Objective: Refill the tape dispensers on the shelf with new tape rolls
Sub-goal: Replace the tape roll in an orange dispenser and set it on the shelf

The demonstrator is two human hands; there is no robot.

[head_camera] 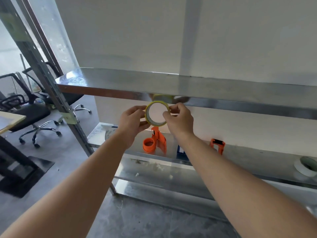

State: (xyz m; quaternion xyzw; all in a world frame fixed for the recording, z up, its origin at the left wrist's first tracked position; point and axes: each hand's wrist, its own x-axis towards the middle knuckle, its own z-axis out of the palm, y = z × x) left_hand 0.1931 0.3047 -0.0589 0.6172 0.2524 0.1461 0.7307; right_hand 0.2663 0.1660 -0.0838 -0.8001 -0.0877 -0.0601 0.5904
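Tape roll (151,120), yellow-rimmed, held on edge in the air just before the front lip of the upper shelf (188,86), its open core facing the viewer. The left hand (132,121) grips the rim at 9 o'clock, fingers curled round it to steady the roll. The right hand (180,119) pinches the rim at 3 o'clock between thumb and forefinger, probably to find and lift the free end before loading. At 6 o'clock, on the lower shelf (257,153), an orange dispenser (155,143) stands with its hub bare, apparently awaiting this roll. At 4 o'clock a second orange dispenser (217,145) is partly hidden by the right forearm; farther along, a pale roll (305,167) lies flat. Office chairs (34,109) stand at 9 o'clock, well apart.
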